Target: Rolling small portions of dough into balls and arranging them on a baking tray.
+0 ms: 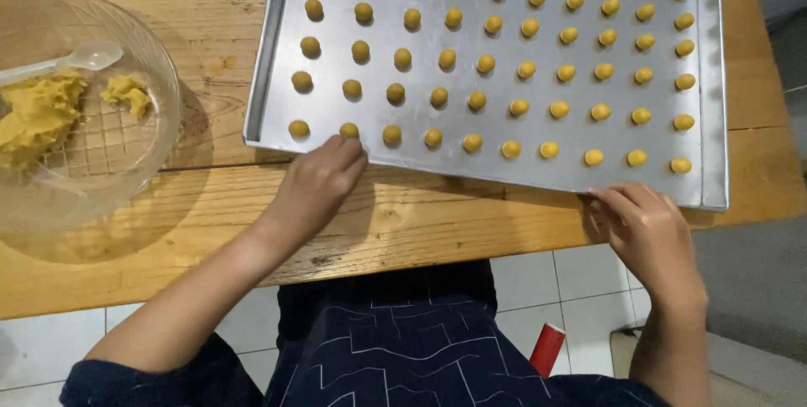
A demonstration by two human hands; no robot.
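A metal baking tray [277, 54] lies on a wooden table [210, 214], filled with several rows of small yellow dough balls [477, 100]. My left hand [315, 184] rests at the tray's near edge, fingertips touching the rim close to the front-left ball [349, 130]. My right hand [647, 230] curls around the tray's near edge towards its right corner. Neither hand carries anything loose.
A clear glass bowl [160, 113] at the left holds lumps of yellow dough [38, 113] and a white plastic spoon [76, 60]. White floor tiles [580, 289] and a red object [547, 348] show below the table's front edge.
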